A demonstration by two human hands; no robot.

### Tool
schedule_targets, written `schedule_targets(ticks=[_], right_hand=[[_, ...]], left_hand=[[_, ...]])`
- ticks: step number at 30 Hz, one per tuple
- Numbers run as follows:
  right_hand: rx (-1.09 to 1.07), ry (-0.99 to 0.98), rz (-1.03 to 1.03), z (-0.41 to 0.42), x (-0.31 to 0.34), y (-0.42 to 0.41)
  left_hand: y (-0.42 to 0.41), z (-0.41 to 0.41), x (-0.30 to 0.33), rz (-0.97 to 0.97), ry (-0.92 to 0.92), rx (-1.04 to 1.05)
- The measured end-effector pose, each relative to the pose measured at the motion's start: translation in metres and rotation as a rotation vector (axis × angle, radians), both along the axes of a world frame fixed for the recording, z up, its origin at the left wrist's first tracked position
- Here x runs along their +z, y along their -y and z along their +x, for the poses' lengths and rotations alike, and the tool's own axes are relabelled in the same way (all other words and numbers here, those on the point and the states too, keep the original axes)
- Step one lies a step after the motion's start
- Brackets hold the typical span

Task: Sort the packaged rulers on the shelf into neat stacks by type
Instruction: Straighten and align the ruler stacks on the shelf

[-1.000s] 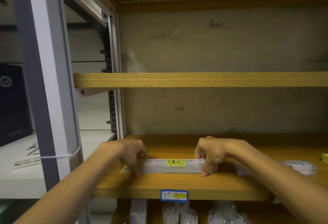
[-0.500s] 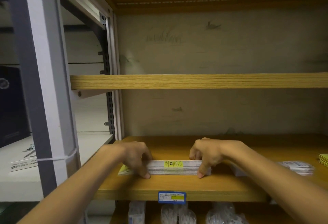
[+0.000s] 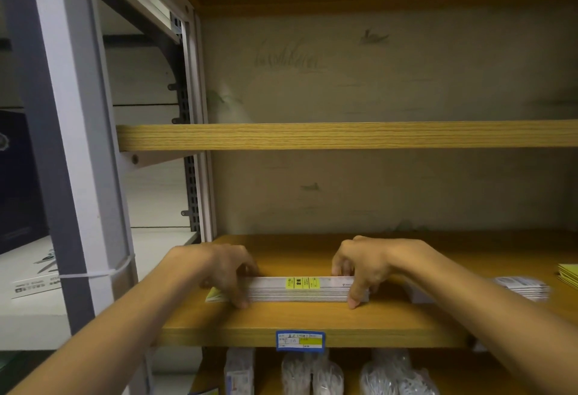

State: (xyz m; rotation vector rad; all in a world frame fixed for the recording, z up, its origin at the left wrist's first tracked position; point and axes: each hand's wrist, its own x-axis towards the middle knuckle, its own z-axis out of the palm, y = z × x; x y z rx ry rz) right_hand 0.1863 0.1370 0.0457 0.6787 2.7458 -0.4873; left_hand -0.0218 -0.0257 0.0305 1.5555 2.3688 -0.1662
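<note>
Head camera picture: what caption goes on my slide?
Both hands, left hand and right hand, grip a ruler stack on the shelf.

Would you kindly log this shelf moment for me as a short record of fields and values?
held item: stack of packaged rulers, lying flat on the wooden shelf
left hand: grips the stack's left end
right hand: grips the stack's right end
marking: yellow label on the top pack
second stack: white packs farther right, untouched
shelf tag: blue price label on the front edge
below: bagged goods, contents unclear

White ruler stack (image 3: 300, 291) with yellow label on wood-grain tan shelf (image 3: 312, 319).
</note>
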Motion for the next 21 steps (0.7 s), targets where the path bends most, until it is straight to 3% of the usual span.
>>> schedule_targets(ticks=[4, 9, 21], right_hand=[[-0.005, 0.029, 0.035, -0.0009, 0.0017, 0.0019], [0.011, 0.035, 0.066, -0.005, 0.0022, 0.0042], [0.026, 0.017, 0.062, -0.0031, 0.0022, 0.0055]], left_hand=[[0.0057, -0.008, 0.0011, -0.033, 0.03, 0.037], [0.003, -0.0031, 0.0041, -0.043, -0.097, -0.044], [-0.0032, -0.0011, 0.0041, -0.06, -0.049, -0.039]])
